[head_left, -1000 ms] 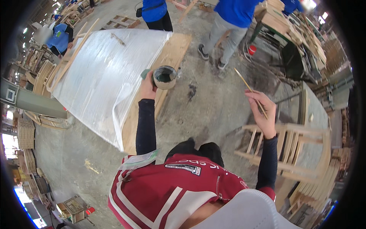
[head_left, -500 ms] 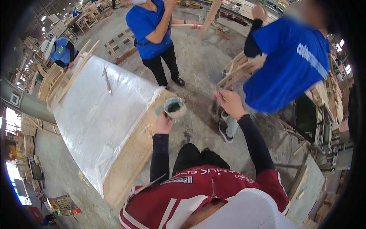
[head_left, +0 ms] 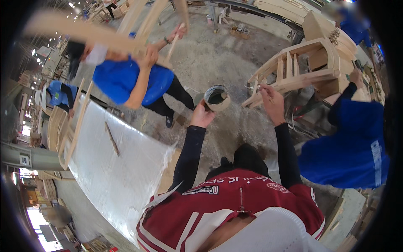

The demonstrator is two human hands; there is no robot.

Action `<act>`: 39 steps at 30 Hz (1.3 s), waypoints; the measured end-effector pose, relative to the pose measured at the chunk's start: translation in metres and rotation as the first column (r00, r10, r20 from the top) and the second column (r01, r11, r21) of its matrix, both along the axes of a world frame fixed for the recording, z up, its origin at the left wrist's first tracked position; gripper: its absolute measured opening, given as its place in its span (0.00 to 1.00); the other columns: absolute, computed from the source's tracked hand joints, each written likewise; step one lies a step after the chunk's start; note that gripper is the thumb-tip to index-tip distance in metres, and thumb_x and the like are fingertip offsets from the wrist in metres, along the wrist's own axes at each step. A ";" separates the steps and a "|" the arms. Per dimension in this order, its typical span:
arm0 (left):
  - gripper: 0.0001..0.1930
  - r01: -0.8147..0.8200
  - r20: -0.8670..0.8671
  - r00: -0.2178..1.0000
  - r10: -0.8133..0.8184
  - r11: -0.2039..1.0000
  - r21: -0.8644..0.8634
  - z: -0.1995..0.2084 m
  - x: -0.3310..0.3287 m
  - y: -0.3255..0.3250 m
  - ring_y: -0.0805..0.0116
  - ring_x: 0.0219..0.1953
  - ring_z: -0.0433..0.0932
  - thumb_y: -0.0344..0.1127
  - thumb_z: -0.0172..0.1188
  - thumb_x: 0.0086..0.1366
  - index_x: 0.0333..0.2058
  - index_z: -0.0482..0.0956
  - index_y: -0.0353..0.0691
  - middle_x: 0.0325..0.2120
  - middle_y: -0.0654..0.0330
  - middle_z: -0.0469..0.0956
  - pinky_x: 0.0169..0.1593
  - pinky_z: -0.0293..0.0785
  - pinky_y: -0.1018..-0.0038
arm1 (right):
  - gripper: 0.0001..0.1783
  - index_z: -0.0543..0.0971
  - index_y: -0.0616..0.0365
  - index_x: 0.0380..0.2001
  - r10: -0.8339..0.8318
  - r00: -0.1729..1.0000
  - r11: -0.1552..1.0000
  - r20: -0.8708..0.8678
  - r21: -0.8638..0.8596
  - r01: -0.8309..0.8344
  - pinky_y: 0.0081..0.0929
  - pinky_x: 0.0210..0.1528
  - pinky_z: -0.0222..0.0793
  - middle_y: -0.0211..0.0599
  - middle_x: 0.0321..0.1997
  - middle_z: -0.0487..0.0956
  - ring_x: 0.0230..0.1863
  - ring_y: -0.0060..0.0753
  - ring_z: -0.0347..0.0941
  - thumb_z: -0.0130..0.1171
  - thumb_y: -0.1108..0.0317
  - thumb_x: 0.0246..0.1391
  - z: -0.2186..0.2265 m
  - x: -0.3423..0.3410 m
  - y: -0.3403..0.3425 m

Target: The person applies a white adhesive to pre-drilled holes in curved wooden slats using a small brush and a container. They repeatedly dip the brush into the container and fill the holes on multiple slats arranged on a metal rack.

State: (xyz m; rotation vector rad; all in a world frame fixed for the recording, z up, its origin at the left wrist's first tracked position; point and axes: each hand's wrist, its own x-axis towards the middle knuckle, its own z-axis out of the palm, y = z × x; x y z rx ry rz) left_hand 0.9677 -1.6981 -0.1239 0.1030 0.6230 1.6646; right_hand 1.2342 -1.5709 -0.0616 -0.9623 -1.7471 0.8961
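My left hand [head_left: 202, 115] grips a round pot [head_left: 218, 98] by its side. The pot's mouth faces up, its wall is smeared pale, and the inside looks dark. My right hand [head_left: 273, 103] is raised to the right of the pot, with fingers pinched together. Whatever they hold, if anything, is too small to make out. Just beyond that hand is a wooden chair frame [head_left: 289, 69] with slats; I cannot tell whether the fingers touch it.
At left a table [head_left: 121, 168] covered in clear plastic carries a thin stick-like tool [head_left: 111, 138]. A person in blue [head_left: 134, 82] lifts a wooden frame [head_left: 96, 33] ahead on the left. Another blue-shirted person [head_left: 344, 143] bends close on my right. Small cans [head_left: 240, 30] stand farther off.
My view has swung rightward, and the chair frame is now nearer my right hand. The person ahead has raised a wooden frame. The person at right has bent down. The pot stays in my left hand.
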 end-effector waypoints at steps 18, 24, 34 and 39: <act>0.21 -0.298 -0.122 0.946 0.299 0.954 0.026 0.047 -0.242 0.419 0.55 0.57 0.75 0.43 0.42 0.75 0.54 0.74 0.35 0.54 0.53 0.77 0.63 0.69 0.59 | 0.12 0.78 0.64 0.40 -0.055 0.887 0.955 -0.458 -0.284 -0.088 0.19 0.32 0.73 0.37 0.33 0.82 0.34 0.23 0.79 0.54 0.64 0.67 0.040 -0.164 0.353; 0.21 -0.653 -0.354 0.704 0.616 0.757 0.020 0.061 -0.376 0.528 0.60 0.52 0.78 0.49 0.49 0.74 0.50 0.76 0.35 0.49 0.52 0.79 0.58 0.72 0.63 | 0.11 0.77 0.66 0.43 0.196 0.886 0.906 -0.420 -0.269 -0.327 0.21 0.36 0.76 0.42 0.38 0.83 0.40 0.28 0.81 0.55 0.68 0.66 0.063 -0.308 0.495; 0.24 -0.565 -0.740 0.315 0.595 0.744 0.358 0.146 -0.608 0.741 0.62 0.39 0.84 0.51 0.47 0.75 0.45 0.75 0.30 0.39 0.49 0.82 0.45 0.82 0.67 | 0.10 0.78 0.69 0.42 0.533 0.768 0.751 -0.356 -0.220 -0.623 0.22 0.39 0.77 0.44 0.37 0.84 0.40 0.27 0.81 0.60 0.72 0.62 0.104 -0.625 0.718; 0.26 -0.437 -0.853 0.213 0.476 0.827 0.353 0.156 -0.718 0.847 0.63 0.37 0.85 0.52 0.46 0.75 0.42 0.78 0.28 0.35 0.49 0.83 0.41 0.83 0.69 | 0.08 0.82 0.67 0.38 0.522 0.827 0.835 -0.209 -0.077 -0.546 0.19 0.39 0.76 0.39 0.34 0.85 0.35 0.22 0.80 0.64 0.72 0.59 0.102 -0.754 0.824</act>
